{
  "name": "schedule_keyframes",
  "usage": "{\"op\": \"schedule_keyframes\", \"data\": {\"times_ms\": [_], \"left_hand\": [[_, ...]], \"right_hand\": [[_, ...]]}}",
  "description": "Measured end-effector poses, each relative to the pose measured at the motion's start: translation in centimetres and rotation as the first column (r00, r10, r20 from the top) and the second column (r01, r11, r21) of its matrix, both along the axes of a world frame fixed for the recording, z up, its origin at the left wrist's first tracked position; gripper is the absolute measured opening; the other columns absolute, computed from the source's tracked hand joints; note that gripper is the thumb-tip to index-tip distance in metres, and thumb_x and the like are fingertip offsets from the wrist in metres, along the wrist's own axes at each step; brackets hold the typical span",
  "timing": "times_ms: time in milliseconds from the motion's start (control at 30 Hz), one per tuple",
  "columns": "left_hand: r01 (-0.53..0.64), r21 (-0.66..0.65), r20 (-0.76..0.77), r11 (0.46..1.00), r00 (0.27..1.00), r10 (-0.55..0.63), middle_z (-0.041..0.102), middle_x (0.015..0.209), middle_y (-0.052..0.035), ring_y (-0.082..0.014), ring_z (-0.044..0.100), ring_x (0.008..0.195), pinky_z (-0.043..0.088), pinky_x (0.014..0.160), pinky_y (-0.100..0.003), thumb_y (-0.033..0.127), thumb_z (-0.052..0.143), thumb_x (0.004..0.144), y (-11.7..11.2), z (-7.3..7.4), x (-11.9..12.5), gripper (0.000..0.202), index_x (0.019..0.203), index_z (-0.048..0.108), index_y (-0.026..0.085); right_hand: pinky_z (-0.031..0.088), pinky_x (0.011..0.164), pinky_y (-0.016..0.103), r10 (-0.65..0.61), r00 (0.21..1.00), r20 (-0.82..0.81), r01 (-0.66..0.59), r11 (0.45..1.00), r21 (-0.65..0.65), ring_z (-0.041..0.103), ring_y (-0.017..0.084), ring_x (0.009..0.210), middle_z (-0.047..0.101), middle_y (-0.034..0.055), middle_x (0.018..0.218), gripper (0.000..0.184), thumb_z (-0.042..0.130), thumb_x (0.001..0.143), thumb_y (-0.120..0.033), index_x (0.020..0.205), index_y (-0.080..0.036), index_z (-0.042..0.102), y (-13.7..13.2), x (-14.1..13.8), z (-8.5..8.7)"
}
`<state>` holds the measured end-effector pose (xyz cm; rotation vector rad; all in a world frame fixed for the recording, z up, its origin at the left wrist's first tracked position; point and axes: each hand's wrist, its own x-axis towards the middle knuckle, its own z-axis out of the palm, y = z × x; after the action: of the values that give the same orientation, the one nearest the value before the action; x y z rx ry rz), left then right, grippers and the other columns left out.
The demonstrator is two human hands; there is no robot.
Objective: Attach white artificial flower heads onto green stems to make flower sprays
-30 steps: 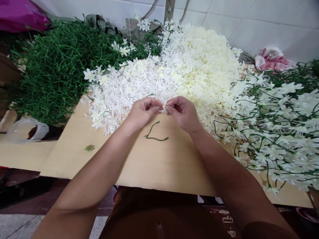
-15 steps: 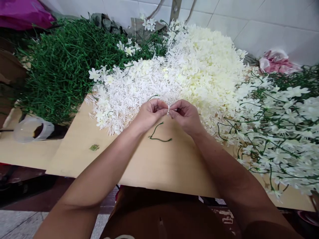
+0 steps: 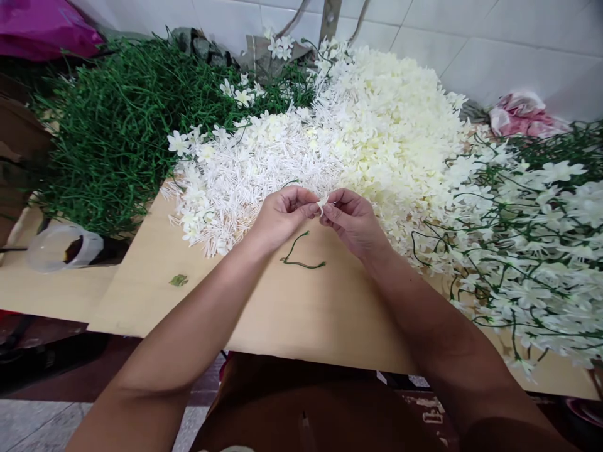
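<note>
Between my two hands is a small white artificial flower (image 3: 323,203), pinched at the fingertips over the front of the white heap. My left hand (image 3: 288,212) is closed, thumb against forefinger, at the flower's left side; a bit of green stem shows above its fingers. From the right, my right hand (image 3: 352,218) pinches the same flower. Just below them a green plastic stem (image 3: 305,265) with a bent branch lies on the board (image 3: 282,314). Behind are white stamen pieces (image 3: 264,166) and a mound of pale yellow-white petals (image 3: 400,119).
Green stems (image 3: 113,125) are heaped at the left. Finished white flowers on green stems (image 3: 532,263) spread along the right. A translucent plastic cup (image 3: 51,248) lies at the left edge. A pink-and-white bag (image 3: 525,116) sits by the tiled wall (image 3: 518,50).
The white flower between my fingertips has turned and shows more of its petals. My right hand has shifted and rolled slightly; my left hand stays nearly in place.
</note>
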<state>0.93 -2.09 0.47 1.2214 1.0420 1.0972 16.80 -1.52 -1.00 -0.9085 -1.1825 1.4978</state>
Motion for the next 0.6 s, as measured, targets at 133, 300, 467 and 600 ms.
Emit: {"op": "schedule_keyframes", "data": {"times_ms": [133,300,467,600], "left_hand": [[0.012,0.062,-0.041,0.998,0.999,-0.010,0.064,0.071,0.0008,-0.0113,0.061,0.069,0.052,0.070,-0.028,0.018,0.068,0.076,-0.16,0.08,0.08,0.008,0.078,0.061,0.018],[0.000,0.126,-0.141,0.992,0.990,0.018,0.061,0.071,0.0011,-0.0105,0.057,0.066,0.048,0.066,-0.026,0.015,0.064,0.077,-0.27,-0.02,-0.08,0.006,0.077,0.059,0.019],[0.017,0.179,-0.176,0.984,0.984,0.015,0.059,0.068,0.0009,-0.0119,0.057,0.065,0.048,0.066,-0.027,0.021,0.066,0.078,-0.39,0.08,-0.34,0.009,0.077,0.057,0.019],[0.035,0.176,-0.130,0.984,0.991,-0.012,0.062,0.073,0.0001,-0.0122,0.060,0.068,0.049,0.068,-0.027,0.024,0.066,0.079,-0.58,0.53,-0.25,0.011,0.083,0.057,0.019]], "right_hand": [[0.046,0.055,0.023,0.006,0.999,-0.033,-0.005,0.999,0.039,0.050,0.006,0.055,0.055,-0.0078,0.064,0.046,0.087,0.057,-0.048,0.086,-0.024,0.060,-0.18,-0.16,0.14],[0.048,0.061,0.025,0.009,0.998,0.062,-0.019,0.987,0.163,0.052,0.008,0.059,0.054,-0.0063,0.065,0.039,0.083,0.065,-0.049,0.085,-0.023,0.062,-0.38,-0.23,0.28],[0.049,0.061,0.026,-0.004,0.997,0.080,-0.010,0.985,0.172,0.054,0.009,0.061,0.058,-0.0048,0.068,0.040,0.081,0.066,-0.052,0.079,-0.023,0.058,-0.44,-0.24,0.11],[0.050,0.060,0.026,-0.046,0.997,0.063,0.036,0.988,0.150,0.054,0.008,0.059,0.058,-0.0051,0.066,0.042,0.083,0.063,-0.053,0.078,-0.023,0.058,-0.38,-0.18,0.00]]}}
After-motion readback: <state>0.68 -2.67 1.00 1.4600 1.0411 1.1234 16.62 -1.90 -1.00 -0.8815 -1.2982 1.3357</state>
